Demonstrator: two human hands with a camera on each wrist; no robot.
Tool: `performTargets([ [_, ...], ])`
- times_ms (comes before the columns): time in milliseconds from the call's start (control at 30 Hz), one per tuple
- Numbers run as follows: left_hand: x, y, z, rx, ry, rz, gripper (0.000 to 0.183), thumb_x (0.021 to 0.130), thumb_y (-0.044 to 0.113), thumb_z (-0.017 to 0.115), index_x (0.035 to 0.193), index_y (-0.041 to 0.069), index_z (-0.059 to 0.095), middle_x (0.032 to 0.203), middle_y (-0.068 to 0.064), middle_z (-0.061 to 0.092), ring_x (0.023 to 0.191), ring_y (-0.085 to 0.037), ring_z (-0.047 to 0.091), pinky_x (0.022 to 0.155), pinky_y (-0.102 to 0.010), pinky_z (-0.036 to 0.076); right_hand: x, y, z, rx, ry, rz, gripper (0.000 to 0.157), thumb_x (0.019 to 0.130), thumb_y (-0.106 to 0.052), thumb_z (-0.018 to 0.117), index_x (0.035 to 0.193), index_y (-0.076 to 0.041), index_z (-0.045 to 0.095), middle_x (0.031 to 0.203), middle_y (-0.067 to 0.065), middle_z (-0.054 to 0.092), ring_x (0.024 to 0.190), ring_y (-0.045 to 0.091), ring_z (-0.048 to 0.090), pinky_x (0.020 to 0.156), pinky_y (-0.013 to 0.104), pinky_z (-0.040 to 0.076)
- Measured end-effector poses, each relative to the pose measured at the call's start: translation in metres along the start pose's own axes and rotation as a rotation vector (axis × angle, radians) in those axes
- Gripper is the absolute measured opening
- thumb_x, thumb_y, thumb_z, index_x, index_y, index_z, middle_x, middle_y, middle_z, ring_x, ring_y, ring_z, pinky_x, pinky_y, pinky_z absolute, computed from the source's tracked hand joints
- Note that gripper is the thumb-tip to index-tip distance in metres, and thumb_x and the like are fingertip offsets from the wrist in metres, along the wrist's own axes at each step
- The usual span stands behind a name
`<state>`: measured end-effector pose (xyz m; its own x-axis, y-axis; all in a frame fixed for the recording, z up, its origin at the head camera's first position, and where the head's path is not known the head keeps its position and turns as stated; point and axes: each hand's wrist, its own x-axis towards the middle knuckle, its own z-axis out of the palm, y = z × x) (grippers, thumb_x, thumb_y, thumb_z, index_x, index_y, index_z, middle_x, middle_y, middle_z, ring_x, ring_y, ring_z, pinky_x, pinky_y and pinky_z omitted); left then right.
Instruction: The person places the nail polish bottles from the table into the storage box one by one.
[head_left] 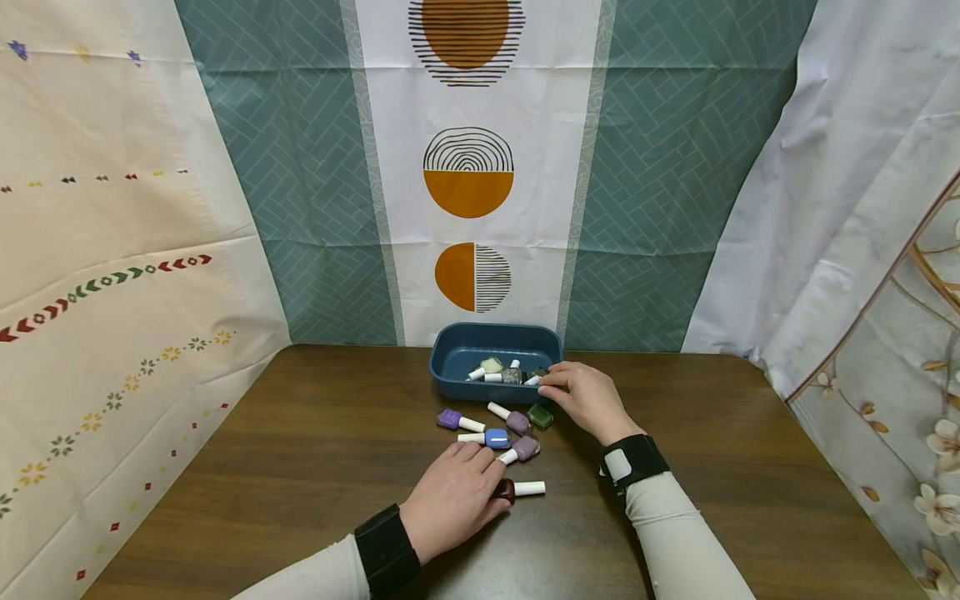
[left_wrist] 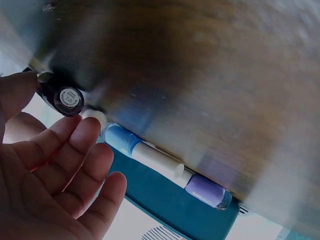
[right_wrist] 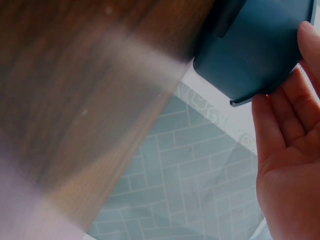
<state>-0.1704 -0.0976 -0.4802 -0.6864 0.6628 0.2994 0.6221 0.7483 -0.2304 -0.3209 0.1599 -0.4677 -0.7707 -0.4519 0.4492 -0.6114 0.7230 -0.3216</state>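
Observation:
My left hand (head_left: 459, 493) pinches a dark red nail polish bottle (head_left: 506, 491) between thumb and fingers, its white cap pointing right. In the left wrist view, the round label on the bottle's base (left_wrist: 69, 98) faces the camera. My right hand (head_left: 588, 400) reaches over the right rim of a blue bin (head_left: 480, 390), fingertips right beside a white-capped bottle (head_left: 532, 381) inside. Whether those fingers grip that bottle, I cannot tell. In the right wrist view, thumb and fingers sit at the rim of the bin (right_wrist: 250, 60).
Between bin and left hand lie a purple bottle (head_left: 449, 418), a blue bottle (head_left: 497, 438), two mauve bottles (head_left: 517, 422) and a green bottle (head_left: 540, 416). More bottles, one pale (head_left: 492, 365), rest inside the bin. A patterned curtain (head_left: 480, 283) hangs behind the wooden table (head_left: 300, 467).

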Motion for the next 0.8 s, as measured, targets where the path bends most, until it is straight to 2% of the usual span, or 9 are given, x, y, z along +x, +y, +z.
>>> performTargets([
  [233, 0.0016, 0.0008, 0.0025, 0.001, -0.031, -0.002, 0.033, 0.104, 0.052, 0.077, 0.108, 0.020, 0.071, 0.105, 0.004, 0.066, 0.101, -0.018, 0.059, 0.095, -0.037, 0.053, -0.0004, 0.0006, -0.0002, 0.008, -0.002, 0.003, 0.020, 0.100, -0.024, 0.084, 0.114, -0.011, 0.088, 0.124, 0.011, 0.078, 0.118, 0.033, 0.073, 0.102, 0.055, 0.058],
  [800, 0.0047, 0.0015, 0.0005, -0.006, -0.076, -0.001, 0.033, 0.102, 0.051, 0.079, 0.110, 0.020, 0.074, 0.104, 0.004, 0.068, 0.100, -0.017, 0.061, 0.097, -0.037, 0.054, 0.0008, 0.0004, -0.0002, 0.003, -0.006, 0.010, 0.020, 0.100, -0.026, 0.084, 0.115, -0.012, 0.088, 0.124, 0.010, 0.079, 0.118, 0.032, 0.074, 0.102, 0.055, 0.058],
])
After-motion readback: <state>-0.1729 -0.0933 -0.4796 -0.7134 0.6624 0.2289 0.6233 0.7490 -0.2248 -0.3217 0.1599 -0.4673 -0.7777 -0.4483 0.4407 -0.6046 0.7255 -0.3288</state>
